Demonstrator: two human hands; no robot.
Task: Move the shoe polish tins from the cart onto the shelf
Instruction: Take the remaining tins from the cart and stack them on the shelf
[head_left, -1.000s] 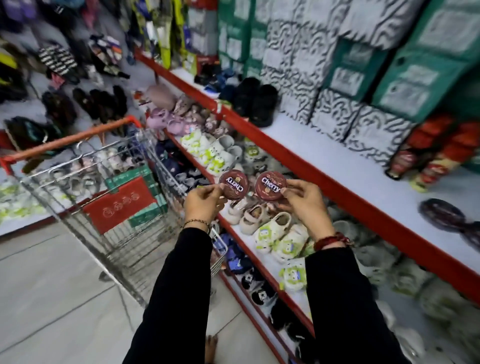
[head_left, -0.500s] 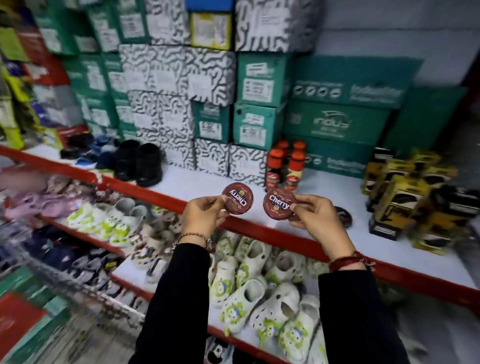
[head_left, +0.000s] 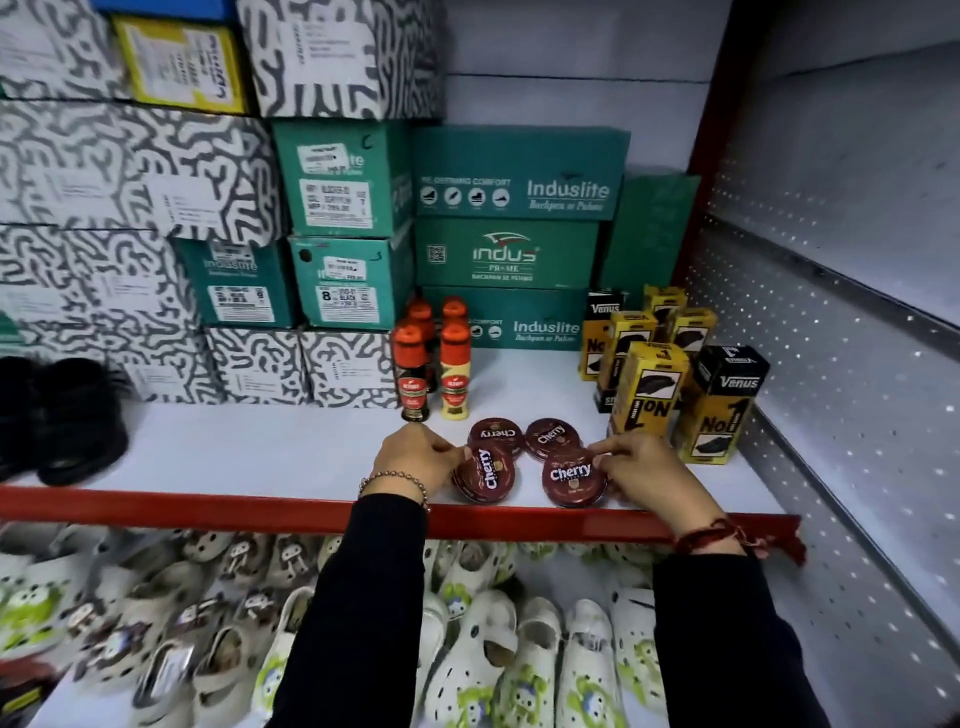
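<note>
Several round dark-red Cherry polish tins lie on the white shelf (head_left: 249, 452) near its red front edge. Two rest at the back, one on the left (head_left: 496, 435) and one on the right (head_left: 551, 436). My left hand (head_left: 415, 457) grips the front left tin (head_left: 485, 475), which stands tilted on its rim. Fingers of my right hand (head_left: 641, 473) hold the front right tin (head_left: 573, 478), lying flat on the shelf. The cart is out of view.
Behind the tins stand red-capped polish bottles (head_left: 413, 371) and yellow-black Venus boxes (head_left: 649, 387). Green and patterned shoe boxes (head_left: 506, 254) fill the back. Black shoes (head_left: 62, 421) sit at left. White clogs (head_left: 483, 644) cover the lower shelf. A perforated wall (head_left: 831, 364) closes the right.
The view has turned from the cart to the shelf. Both hands moved forward and down, bringing the two tins from mid-air onto the shelf beside two others.
</note>
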